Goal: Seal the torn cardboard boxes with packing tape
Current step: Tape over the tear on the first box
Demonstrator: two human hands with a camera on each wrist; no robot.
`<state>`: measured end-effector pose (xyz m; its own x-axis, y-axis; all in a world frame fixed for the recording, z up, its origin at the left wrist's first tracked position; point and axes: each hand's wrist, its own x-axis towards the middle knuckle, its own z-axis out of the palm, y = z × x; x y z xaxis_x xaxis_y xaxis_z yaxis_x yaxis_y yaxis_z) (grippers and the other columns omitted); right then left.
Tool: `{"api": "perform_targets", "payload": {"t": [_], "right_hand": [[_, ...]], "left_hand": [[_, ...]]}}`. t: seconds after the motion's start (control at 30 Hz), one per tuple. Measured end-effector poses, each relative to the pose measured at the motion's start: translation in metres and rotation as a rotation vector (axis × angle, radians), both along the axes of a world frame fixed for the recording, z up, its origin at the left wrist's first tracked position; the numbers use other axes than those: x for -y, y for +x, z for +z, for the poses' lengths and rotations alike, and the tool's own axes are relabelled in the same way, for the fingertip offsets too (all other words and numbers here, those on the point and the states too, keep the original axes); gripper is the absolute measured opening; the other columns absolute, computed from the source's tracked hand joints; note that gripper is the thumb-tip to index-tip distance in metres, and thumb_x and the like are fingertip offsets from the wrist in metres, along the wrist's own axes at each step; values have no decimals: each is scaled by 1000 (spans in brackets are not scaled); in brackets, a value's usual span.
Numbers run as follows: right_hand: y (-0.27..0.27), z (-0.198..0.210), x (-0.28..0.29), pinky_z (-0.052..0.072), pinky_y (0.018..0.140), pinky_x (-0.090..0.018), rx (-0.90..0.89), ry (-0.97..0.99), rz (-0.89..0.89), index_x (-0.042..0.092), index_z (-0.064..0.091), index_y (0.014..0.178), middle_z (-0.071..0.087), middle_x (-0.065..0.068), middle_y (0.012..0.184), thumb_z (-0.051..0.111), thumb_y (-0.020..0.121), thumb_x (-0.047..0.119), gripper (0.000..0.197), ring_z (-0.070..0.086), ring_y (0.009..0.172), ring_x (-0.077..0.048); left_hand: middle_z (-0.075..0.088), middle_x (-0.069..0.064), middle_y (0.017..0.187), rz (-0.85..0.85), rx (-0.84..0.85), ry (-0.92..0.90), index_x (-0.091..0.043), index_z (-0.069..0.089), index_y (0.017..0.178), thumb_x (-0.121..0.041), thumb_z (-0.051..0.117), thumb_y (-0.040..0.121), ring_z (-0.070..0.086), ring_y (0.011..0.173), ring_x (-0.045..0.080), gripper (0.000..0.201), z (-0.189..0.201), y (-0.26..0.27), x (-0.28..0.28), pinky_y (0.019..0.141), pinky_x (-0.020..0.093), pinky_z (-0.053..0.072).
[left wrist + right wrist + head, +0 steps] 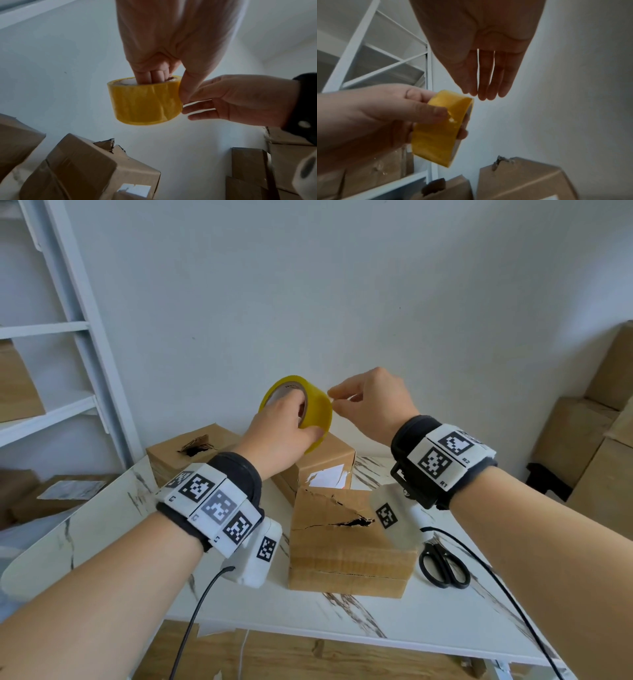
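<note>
My left hand (284, 429) holds a roll of yellow packing tape (317, 412) up in front of the wall, fingers through its core and thumb on the outside. The left wrist view shows the tape roll (145, 102) the same way. My right hand (337, 400) reaches in from the right, its straight fingertips (481, 94) at the roll's outer face (440, 128). Below on the table sit three cardboard boxes: a front one with a long tear (342, 522), a middle one with a white label (318, 470), and a back-left one with a ragged hole (195, 445).
Black scissors (442, 566) lie on the white marble table (342, 618) right of the front box. A white shelf unit (68, 337) with boxes stands at the left. More cardboard boxes (589, 440) are stacked at the right. Cables hang from both wrists.
</note>
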<state>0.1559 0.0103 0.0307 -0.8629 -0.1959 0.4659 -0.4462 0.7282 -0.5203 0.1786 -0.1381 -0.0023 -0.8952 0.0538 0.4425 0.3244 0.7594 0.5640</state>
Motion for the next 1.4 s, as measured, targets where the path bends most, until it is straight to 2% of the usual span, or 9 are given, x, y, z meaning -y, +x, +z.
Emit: {"api": "perform_targets", "payload": {"t": [0.23,0.33,0.43,0.63,0.8,0.9,1.07,1.23,1.4], "right_hand": [[0,-9,5,54,82,-35,-56,-175,13,13,76,88,73,-3,87,71,79,11,11,67,84,-17],[1,-10,9,51,86,-29,-65,-205,57,22,73,102,71,4,100,68,83,20,20,64,92,-12],[3,-6,16,50,89,-29,-61,-219,92,22,74,102,71,3,103,65,86,21,18,63,98,-12],[6,-3,17,53,71,-26,-75,-268,105,14,75,77,67,3,72,73,77,15,1,63,73,-11],[5,-3,20,53,71,-23,-79,-298,87,14,75,83,68,4,75,76,75,19,9,64,76,-11],[8,3,21,51,65,-22,-105,-257,82,15,73,74,66,5,68,73,74,13,2,63,71,-10],[6,7,24,47,62,-15,-153,-233,72,19,71,75,63,9,67,68,71,10,10,60,70,-9],[4,6,23,48,63,-15,-177,-293,78,21,69,74,67,4,72,71,73,13,8,61,70,-9],[0,5,21,47,63,-14,-144,-347,90,22,69,76,66,5,73,74,73,16,9,59,68,-7]], "left_hand": [[68,1,104,-78,83,297,-12,59,110,-18,67,84,63,97,18,27,-1,1,-2,82,33,53],[66,-3,104,-116,92,301,-15,58,110,-17,67,85,62,97,14,27,0,4,-5,77,23,49],[66,0,107,-130,104,310,-14,57,114,-14,67,84,61,101,16,31,2,4,-9,85,32,51],[67,4,108,-115,116,310,-11,59,114,-15,66,85,62,101,20,30,2,6,-6,89,40,51],[67,7,106,-135,110,278,-12,58,117,-14,65,85,61,100,21,32,3,8,-9,90,43,49],[66,4,106,-131,105,288,-14,58,114,-14,66,85,61,101,19,30,5,8,-8,90,41,50],[65,3,100,-142,69,217,-23,55,101,-14,62,86,60,97,21,19,13,8,-10,78,32,47],[69,11,102,-125,47,261,-14,61,104,-16,64,86,64,96,26,19,15,9,-10,86,46,51],[72,-4,89,-155,43,350,-23,64,95,-14,65,86,68,88,16,13,13,10,-8,77,32,55]]}}
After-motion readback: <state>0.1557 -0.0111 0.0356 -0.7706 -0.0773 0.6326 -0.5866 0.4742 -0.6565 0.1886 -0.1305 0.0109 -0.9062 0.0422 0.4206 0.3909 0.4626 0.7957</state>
